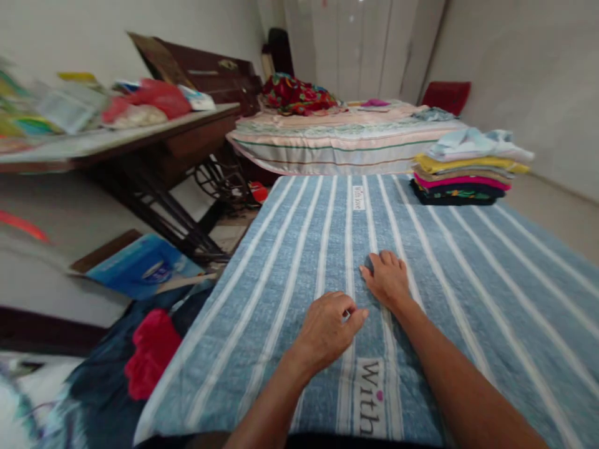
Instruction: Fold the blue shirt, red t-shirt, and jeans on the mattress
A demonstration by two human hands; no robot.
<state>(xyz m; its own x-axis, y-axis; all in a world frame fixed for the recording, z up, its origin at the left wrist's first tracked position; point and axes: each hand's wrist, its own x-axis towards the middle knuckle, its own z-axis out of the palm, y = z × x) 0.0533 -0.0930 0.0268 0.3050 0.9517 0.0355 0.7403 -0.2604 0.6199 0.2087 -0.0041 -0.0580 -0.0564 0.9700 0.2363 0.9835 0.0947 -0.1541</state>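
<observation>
A blue sheet with white stripes (299, 249) covers the flat surface in front of me, with "With" lettering near my body and a small "With love" patch farther off. Just above or on the cloth, left of the lettering, is my left hand (327, 327); its fingers are loosely curled, the thumb stands apart, and I see nothing held. My right hand (387, 277) rests palm down on the sheet, a little farther forward, thumb spread and fingers slightly bent. Beyond it, at the far right, sits a stack of folded clothes (463, 178), light blue and yellow on top, pink and dark below.
On the left, a table with an iron treadle base (206, 125) carries a red bag (159, 100) and packets. Below lie a blue box (145, 265) and a red cloth (152, 352) on dark fabric. A second bed (327, 140) stands behind, a red chair (447, 96) beyond.
</observation>
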